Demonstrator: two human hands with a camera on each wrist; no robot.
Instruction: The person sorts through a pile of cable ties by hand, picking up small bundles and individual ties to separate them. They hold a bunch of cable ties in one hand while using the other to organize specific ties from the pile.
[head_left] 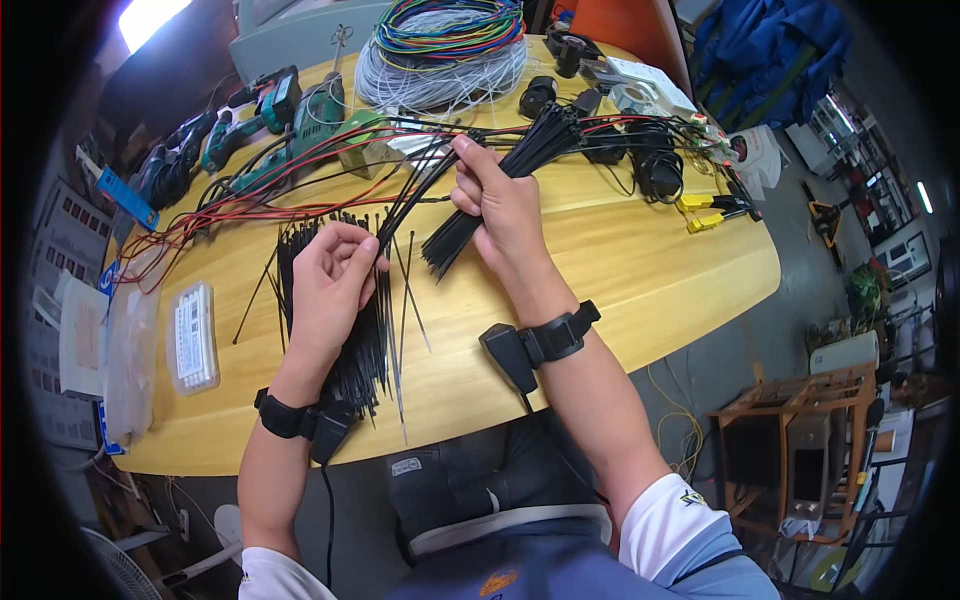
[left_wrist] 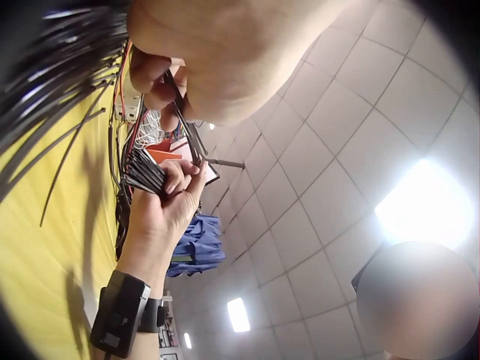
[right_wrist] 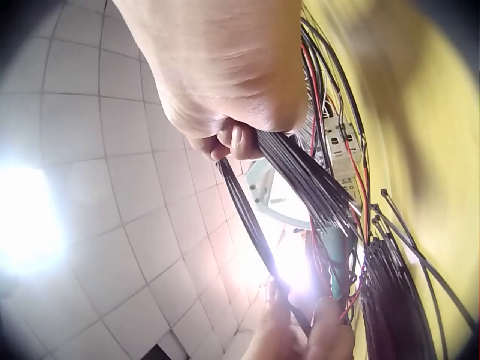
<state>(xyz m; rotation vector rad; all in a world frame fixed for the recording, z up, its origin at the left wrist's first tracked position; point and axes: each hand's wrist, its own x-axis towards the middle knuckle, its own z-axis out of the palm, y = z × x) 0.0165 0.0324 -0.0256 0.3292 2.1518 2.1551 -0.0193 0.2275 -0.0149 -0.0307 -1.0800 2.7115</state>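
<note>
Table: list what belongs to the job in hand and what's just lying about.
Job, apparently:
zip-tie bundle in right hand
ties in left hand
loose tie pile

Lying about:
green drill
coiled wires
plastic case
yellow clips

- Held bundle (head_left: pixel 548 135): black cable ties, thin, straight, packed closely; clasped around its middle in the right grip (head_left: pixel 500 205). Axis inclined from lower left to upper right in the head view; upper end fanned.
- Small set (head_left: pixel 410 202): a few black ties, roughly aligned; spans between the fingertips of the left grip (head_left: pixel 335 268) and the right grip, inclined, beside the held bundle.
- Pile (head_left: pixel 368 365): many black ties, lying on the desk (head_left: pixel 600 260) beneath and beside the left grip; mostly aligned, ends uneven.
- Stray ties (head_left: pixel 416 303): single pieces, lying flat on the desk on both sides of the pile, at differing angles.
</note>
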